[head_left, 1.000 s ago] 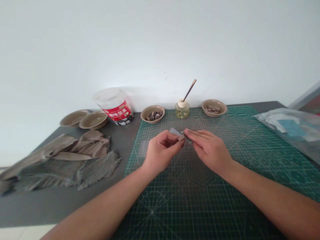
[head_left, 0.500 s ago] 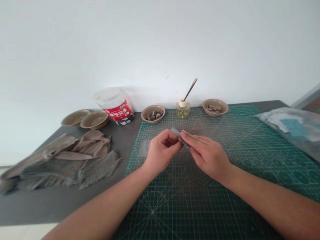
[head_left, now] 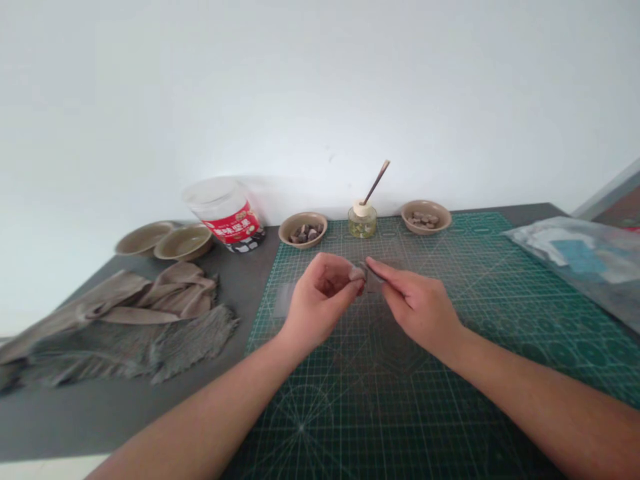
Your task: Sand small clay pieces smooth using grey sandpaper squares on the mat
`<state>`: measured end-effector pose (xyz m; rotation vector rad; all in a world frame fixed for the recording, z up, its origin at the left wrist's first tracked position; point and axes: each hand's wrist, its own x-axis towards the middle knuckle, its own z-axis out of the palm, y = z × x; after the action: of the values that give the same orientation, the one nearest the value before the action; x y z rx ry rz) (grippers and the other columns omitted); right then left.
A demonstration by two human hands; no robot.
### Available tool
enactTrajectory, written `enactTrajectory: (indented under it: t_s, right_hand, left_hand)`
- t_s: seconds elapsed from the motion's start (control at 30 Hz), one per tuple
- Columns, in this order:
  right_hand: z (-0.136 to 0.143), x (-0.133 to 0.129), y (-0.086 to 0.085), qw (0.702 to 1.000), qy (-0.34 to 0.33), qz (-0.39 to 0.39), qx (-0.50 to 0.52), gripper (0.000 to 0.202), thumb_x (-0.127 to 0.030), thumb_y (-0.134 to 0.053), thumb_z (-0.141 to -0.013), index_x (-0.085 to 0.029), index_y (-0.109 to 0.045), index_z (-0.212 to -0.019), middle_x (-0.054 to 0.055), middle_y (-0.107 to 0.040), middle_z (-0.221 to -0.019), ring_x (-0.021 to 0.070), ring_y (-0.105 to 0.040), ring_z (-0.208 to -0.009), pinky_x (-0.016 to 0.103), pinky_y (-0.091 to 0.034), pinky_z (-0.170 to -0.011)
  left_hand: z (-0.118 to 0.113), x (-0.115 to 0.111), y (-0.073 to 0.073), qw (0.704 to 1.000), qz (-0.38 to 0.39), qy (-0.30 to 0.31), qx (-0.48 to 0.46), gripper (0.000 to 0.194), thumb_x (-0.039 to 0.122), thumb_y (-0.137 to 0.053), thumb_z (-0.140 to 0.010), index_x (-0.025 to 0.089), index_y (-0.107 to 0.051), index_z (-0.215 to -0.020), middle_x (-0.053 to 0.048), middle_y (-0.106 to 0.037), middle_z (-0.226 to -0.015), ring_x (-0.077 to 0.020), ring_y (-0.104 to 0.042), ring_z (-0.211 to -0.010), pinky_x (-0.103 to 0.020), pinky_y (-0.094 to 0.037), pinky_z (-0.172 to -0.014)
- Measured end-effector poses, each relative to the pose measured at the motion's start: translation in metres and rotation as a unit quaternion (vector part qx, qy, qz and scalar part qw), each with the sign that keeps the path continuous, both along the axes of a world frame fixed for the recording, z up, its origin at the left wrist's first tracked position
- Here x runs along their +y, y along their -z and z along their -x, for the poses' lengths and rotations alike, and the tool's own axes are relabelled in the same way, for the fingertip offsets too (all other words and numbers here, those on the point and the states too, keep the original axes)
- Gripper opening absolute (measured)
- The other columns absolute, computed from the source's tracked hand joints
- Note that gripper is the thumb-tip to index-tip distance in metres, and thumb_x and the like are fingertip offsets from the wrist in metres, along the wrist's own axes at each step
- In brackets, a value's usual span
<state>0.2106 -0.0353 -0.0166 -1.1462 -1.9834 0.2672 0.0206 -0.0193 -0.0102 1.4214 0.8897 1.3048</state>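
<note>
My left hand (head_left: 323, 293) is closed, thumb and index finger pinching a small greyish stone (head_left: 358, 272) that is mostly covered by the fingers. Close against it on the right, my right hand (head_left: 417, 300) grips a thin dark grey sheet (head_left: 374, 273), which looks like sandpaper, between its thumb and fingers. Both hands are just above the green cutting mat (head_left: 345, 400). Behind them stands a bowl of rough dark stones (head_left: 306, 233), and to the right a bowl of rounder brownish stones (head_left: 425, 219).
A glass jar with a brush-like stick (head_left: 363, 221) stands between the bowls. Left are a clear tub with a red label (head_left: 233, 223), two brown bowls (head_left: 184, 243) and a crumpled grey-brown cloth (head_left: 150, 327). A plastic bag (head_left: 575, 250) lies right; pale sheets are on the mat.
The sheet has shifted in the hands; its pale end no longer sticks up over my left fingers, and the stone now shows. My right fingers have moved slightly. The view has shifted a little.
</note>
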Motion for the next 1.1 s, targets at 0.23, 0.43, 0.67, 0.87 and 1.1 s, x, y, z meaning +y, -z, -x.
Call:
enactTrajectory:
  t_s: [0.23,0.43,0.67,0.87,1.1]
  right_hand:
    - [-0.0020,-0.0021,0.0007,0.999,0.013,-0.021,0.030,0.043,-0.012,-0.050,-0.097,-0.022,-0.061,-0.138,0.004,-0.068,-0.133,0.0194,-0.069,-0.115,0.033,-0.057,-0.100]
    - [0.0044,-0.0052,0.0016,0.994,-0.057,-0.090,-0.009,0.049,-0.007,-0.046,-0.097,-0.020,-0.055,-0.143,0.007,-0.062,-0.141,0.0184,-0.063,-0.126,0.036,-0.052,-0.107]
    - [0.0024,-0.0026,0.0052,0.991,-0.049,-0.111,-0.059,0.044,-0.008,-0.046,-0.098,-0.015,-0.058,-0.140,0.010,-0.064,-0.139,0.0199,-0.064,-0.124,0.037,-0.054,-0.104]
    - [0.0024,-0.0022,0.0048,0.988,-0.060,-0.122,-0.073,0.044,-0.009,-0.046,-0.098,-0.015,-0.057,-0.140,0.011,-0.062,-0.140,0.0212,-0.064,-0.125,0.040,-0.055,-0.103]
    - [0.0007,0.0000,0.0041,0.987,-0.058,-0.123,-0.081,0.045,-0.008,-0.045,-0.099,-0.015,-0.055,-0.142,0.011,-0.061,-0.142,0.0207,-0.063,-0.126,0.039,-0.055,-0.102]
  left_hand:
    - [0.0002,0.0022,0.0053,0.999,0.029,0.021,0.002,0.024,0.019,-0.077,-0.080,0.017,-0.064,-0.101,-0.003,-0.073,-0.082,-0.0158,-0.071,-0.074,-0.029,-0.058,-0.072]
    - [0.0016,0.0020,0.0051,0.995,0.004,0.014,0.100,0.011,0.017,-0.073,-0.082,0.016,-0.063,-0.077,0.002,-0.066,-0.065,-0.0099,-0.062,-0.059,-0.021,-0.049,-0.057]
    - [-0.0018,-0.0006,0.0027,0.997,0.021,0.013,0.076,0.010,0.017,-0.071,-0.082,0.016,-0.063,-0.077,0.000,-0.070,-0.066,-0.0115,-0.065,-0.060,-0.022,-0.052,-0.059]
    - [-0.0007,0.0011,0.0033,0.997,0.033,-0.008,0.069,0.015,0.015,-0.073,-0.079,0.016,-0.060,-0.072,0.001,-0.068,-0.063,-0.0106,-0.064,-0.057,-0.020,-0.050,-0.057]
    - [0.0000,0.0033,0.0055,0.997,0.038,-0.004,0.066,0.016,0.018,-0.074,-0.079,0.016,-0.061,-0.072,0.000,-0.069,-0.064,-0.0119,-0.065,-0.059,-0.022,-0.051,-0.058]
